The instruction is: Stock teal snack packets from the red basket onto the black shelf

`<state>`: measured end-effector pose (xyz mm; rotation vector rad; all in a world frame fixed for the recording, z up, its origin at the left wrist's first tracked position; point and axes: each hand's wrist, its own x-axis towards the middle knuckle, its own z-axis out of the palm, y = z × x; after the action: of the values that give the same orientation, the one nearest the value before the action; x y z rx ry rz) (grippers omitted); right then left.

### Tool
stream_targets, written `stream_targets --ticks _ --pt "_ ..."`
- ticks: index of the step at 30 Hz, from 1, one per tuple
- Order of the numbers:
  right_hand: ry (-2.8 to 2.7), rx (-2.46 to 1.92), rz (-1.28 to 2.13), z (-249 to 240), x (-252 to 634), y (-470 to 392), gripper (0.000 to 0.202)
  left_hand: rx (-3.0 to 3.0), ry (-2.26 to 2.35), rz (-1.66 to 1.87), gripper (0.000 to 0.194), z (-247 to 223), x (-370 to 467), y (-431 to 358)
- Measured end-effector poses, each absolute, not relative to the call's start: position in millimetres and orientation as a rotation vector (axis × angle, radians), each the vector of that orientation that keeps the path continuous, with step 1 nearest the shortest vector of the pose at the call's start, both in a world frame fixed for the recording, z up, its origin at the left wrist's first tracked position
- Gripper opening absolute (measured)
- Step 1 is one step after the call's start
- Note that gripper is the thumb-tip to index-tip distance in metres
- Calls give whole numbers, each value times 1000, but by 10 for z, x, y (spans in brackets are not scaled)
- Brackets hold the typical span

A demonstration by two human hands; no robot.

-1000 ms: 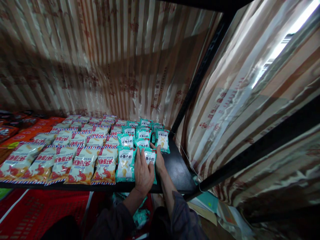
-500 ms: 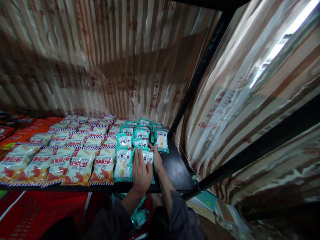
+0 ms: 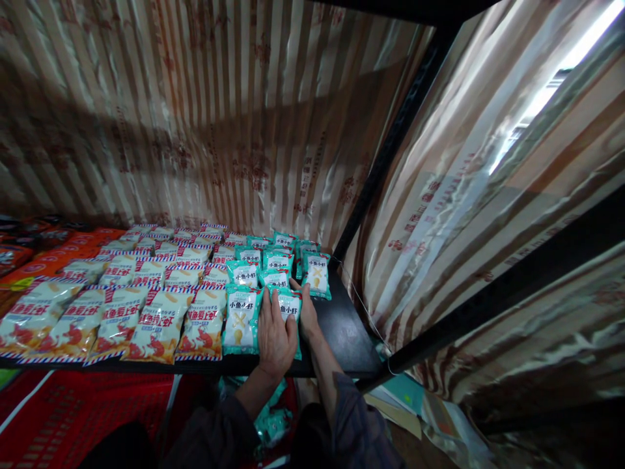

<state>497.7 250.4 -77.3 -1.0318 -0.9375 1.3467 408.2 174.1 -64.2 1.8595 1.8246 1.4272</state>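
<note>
My left hand (image 3: 276, 333) lies flat over the front of a teal snack bag (image 3: 290, 305), fingers stretched out and close together, thumb across the pack. At that bag's right side is my right hand (image 3: 307, 314), its fingers reaching behind the upper edge and gripping it. Parts of the bag are hidden by the left hand. Another teal snack bag (image 3: 241, 320) leans upright just left of my left hand. Behind, several more teal bags (image 3: 277, 262) stand in rows, with one teal bag (image 3: 316, 273) apart at the right.
Rows of white-and-orange snack bags (image 3: 159, 326) fill the black shelf (image 3: 347, 332) to the left, with orange packs (image 3: 63, 251) beyond. Black posts (image 3: 378, 169) and striped sheeting (image 3: 234, 117) bound the back and right. Below are a red basket (image 3: 88, 410) and loose teal bags (image 3: 273, 423).
Both hands stay on the same teal bag with almost no movement. The view has shifted very slightly.
</note>
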Motion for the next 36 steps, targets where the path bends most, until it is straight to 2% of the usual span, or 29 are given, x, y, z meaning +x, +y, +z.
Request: stream_targets --ticks 10,19,36 --pt "-850 -1018 1234 -702 5032 2709 66 1887 1813 1453 57 -690 4115 1760" --pt "-868 -893 1355 -678 5037 2883 66 1884 1823 1477 56 -695 4128 1764" --pt "-802 -999 1506 -619 5113 3176 68 1847 1758 1446 55 -662 4127 1778"
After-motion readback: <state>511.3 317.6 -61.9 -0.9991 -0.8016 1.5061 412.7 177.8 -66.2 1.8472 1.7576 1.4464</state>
